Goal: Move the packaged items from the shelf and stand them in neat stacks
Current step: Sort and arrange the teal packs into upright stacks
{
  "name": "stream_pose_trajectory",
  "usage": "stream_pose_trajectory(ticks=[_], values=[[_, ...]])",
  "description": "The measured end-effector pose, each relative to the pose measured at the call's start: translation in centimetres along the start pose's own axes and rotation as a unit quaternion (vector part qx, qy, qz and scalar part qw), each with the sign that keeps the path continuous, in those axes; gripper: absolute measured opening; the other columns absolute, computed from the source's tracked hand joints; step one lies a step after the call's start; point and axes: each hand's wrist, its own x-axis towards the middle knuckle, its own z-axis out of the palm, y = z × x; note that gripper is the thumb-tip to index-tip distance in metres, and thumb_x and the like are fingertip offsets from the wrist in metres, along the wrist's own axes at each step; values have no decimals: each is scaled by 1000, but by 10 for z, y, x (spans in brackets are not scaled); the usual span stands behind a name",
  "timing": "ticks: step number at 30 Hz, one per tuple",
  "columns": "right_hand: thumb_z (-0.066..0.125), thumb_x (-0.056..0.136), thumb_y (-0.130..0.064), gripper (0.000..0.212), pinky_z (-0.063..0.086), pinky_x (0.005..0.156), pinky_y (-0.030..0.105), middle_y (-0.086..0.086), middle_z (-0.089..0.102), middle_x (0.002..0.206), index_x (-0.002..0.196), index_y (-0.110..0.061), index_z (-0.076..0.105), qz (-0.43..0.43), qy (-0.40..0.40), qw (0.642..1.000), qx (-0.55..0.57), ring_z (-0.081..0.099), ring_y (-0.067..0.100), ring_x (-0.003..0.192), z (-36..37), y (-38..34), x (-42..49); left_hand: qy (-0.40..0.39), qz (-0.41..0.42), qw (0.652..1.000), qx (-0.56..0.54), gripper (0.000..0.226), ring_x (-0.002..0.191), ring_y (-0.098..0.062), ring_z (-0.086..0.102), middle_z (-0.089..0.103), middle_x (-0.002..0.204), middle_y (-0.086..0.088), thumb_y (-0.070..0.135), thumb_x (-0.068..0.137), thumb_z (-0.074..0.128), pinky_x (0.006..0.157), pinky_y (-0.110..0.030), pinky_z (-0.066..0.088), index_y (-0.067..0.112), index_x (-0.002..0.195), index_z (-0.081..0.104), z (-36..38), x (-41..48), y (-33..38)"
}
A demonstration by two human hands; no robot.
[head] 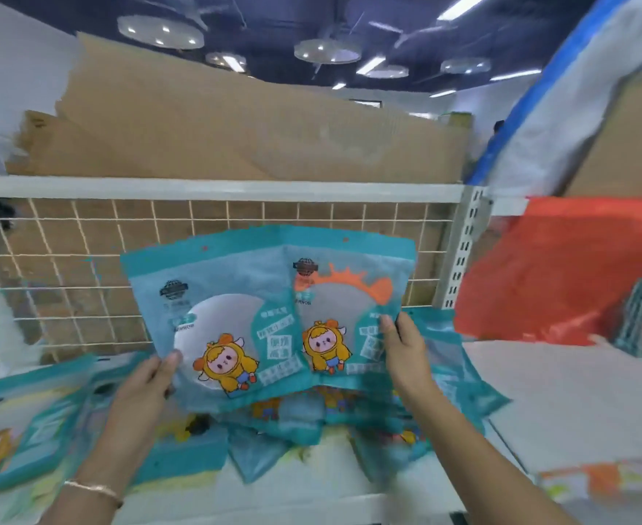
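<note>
Closest to the lens, a bracelet (96,489) circles the left wrist, and both forearms reach away toward the shelf (561,403).

The left hand (152,377) pinches the left pack (217,320) at its lower left edge, thumb on the front and the other fingers hidden behind. The right hand (406,354) pinches the right pack (349,308) at its right edge, fingertips on the front. Both teal packs are held upright, faces toward the camera, above the pile (292,414) of similar packs that lies loose on the shelf. The left pack overlaps the right one down the middle and is tilted a little. Whether more packs sit behind these two cannot be told.

Behind them stands the wire mesh (65,259), with cardboard (236,138) on the level above. A red bag (558,270) hangs in at the far right. More teal packs lie blurred at the near left.

The step in hand looks like squaring two packs into one bundle before standing them. To do it well:
- Slide the right pack fully behind the left until the top edges and hang holes line up.
- Keep both pinches low and light, as the film probably slips and buckles under a hard squeeze.
- Tap the bottom edges on a bare part of the shelf, not on the uneven pile.
- Stand the bundle against something firm, since thin packs would likely topple alone.
</note>
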Motion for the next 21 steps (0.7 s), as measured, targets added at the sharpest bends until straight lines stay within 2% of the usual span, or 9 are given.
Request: stream_pose_trajectory(ticks=[2, 5, 7, 9, 13, 15, 17, 20, 21], values=[[42, 100, -20, 33, 30, 62, 29, -4, 33, 67, 68, -19, 32, 6, 50, 999, -15, 32, 14, 63, -53, 7, -9, -56, 2, 998, -19, 26, 71, -25, 47, 50, 73, -11, 39, 91, 56, 68, -33, 39, 16, 79, 60, 48, -13, 8], [40, 101, -15, 29, 37, 55, 17, -6, 46, 67, 72, -16, 43, 29, 105, 994, 0, 44, 5, 59, -132, 16, -28, -123, -11, 992, -25, 28, 72, -23, 50, 56, 76, -13, 40, 92, 55, 71, -39, 41, 21, 74, 63, 116, -41, 10], [40, 100, -15, 27, 38, 50, 12, -4, 51, 67, 75, -12, 47, 42, 140, 989, 2, 48, 0, 56, -182, 21, -42, -164, -9, 986, -36, 29, 83, -26, 58, 64, 90, -17, 42, 93, 53, 81, -45, 46, 17, 83, 65, 161, -62, 9], [40, 100, -16, 24, 41, 54, 16, 1, 55, 73, 82, -6, 52, 57, 171, 984, -14, 50, 8, 63, -230, 32, -52, -201, -17, 979, -39, 34, 92, -33, 62, 67, 97, -17, 46, 91, 53, 89, -49, 47, 14, 90, 64, 205, -87, 13], [41, 100, -19, 26, 42, 64, 31, 9, 57, 78, 90, 3, 52, 80, 231, 969, -24, 52, 18, 69, -316, 46, -77, -247, -27, 966, -67, 29, 71, -22, 49, 52, 73, -8, 31, 96, 49, 69, -35, 38, 11, 75, 56, 288, -142, 28], [40, 100, -18, 27, 41, 58, 23, 6, 52, 72, 80, -2, 49, 80, 260, 962, -32, 48, 16, 64, -353, 47, -90, -277, -28, 958, -71, 27, 75, -21, 51, 53, 75, -10, 28, 96, 49, 72, -38, 42, 9, 80, 58, 323, -164, 34], [40, 101, -16, 29, 38, 51, 14, 0, 48, 67, 72, -12, 44, 83, 288, 953, -43, 45, 12, 60, -386, 48, -102, -301, -35, 950, -78, 25, 83, -24, 56, 59, 87, -16, 28, 96, 49, 82, -42, 48, 8, 92, 62, 352, -181, 38], [39, 101, -19, 25, 41, 61, 24, -1, 55, 75, 78, -16, 48, 99, 303, 946, -59, 51, 15, 69, -427, 56, -112, -322, -40, 943, -78, 21, 80, -20, 56, 58, 84, -10, 24, 98, 47, 73, -30, 48, 9, 92, 61, 390, -201, 48], [39, 101, -20, 23, 40, 61, 26, -1, 55, 76, 80, -16, 48, 102, 310, 943, -59, 52, 16, 71, -438, 59, -114, -329, -36, 941, -76, 22, 78, -21, 55, 57, 82, -10, 24, 98, 47, 73, -30, 46, 9, 90, 61, 401, -205, 50]])
